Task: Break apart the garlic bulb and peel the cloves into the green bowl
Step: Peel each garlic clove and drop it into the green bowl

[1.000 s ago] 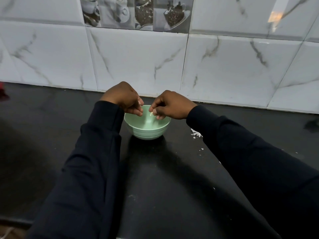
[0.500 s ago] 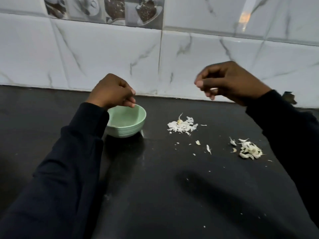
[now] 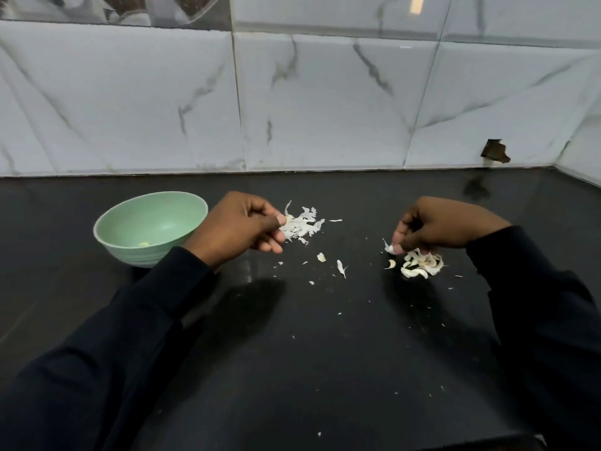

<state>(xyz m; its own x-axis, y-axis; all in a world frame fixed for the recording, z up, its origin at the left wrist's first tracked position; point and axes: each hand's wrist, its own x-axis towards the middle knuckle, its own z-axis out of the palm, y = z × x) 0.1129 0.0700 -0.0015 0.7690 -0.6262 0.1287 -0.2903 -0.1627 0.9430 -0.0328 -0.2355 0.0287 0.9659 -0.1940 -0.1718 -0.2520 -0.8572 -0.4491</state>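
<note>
Nearest the camera, two dark sleeves (image 3: 107, 369) reach in from the near edge of the black surface (image 3: 292, 369), one along each side. Tiny white flecks (image 3: 339, 313) of garlic skin dot the middle of the surface between them.

Further in, right of the middle, a small loose clove (image 3: 321, 257) and a curled strip of skin (image 3: 340, 267) lie just beside each other, apart from both hands. To their right, toward the right edge, sits a heap of garlic cloves (image 3: 421, 264) mixed with skin, with one small curved clove (image 3: 391, 264) just off its left side.

The right hand (image 3: 435, 226) hangs over the far side of that heap, fingers curled downward. Its fingertips pinch a pale clove tip (image 3: 389, 247) at the heap's far-left edge.

The left hand (image 3: 240, 227) hovers near the middle of the surface, its fingers curled in. Thumb and forefinger meet on a pale scrap (image 3: 288, 219) at the left edge of a pile of peeled skins (image 3: 302, 224), which lies spread just to the right of the hand.

Left of that hand, toward the far-left part of the surface, the green bowl (image 3: 136, 255) stands upright with the left wrist in front of its right side. A small yellowish peeled piece (image 3: 144, 244) lies inside, on the bottom.

Beyond, the far edge of the surface meets a wall of white marbled tiles (image 3: 325, 102). One tile has a dark broken chip (image 3: 494, 152) low down near the far-right corner.
</note>
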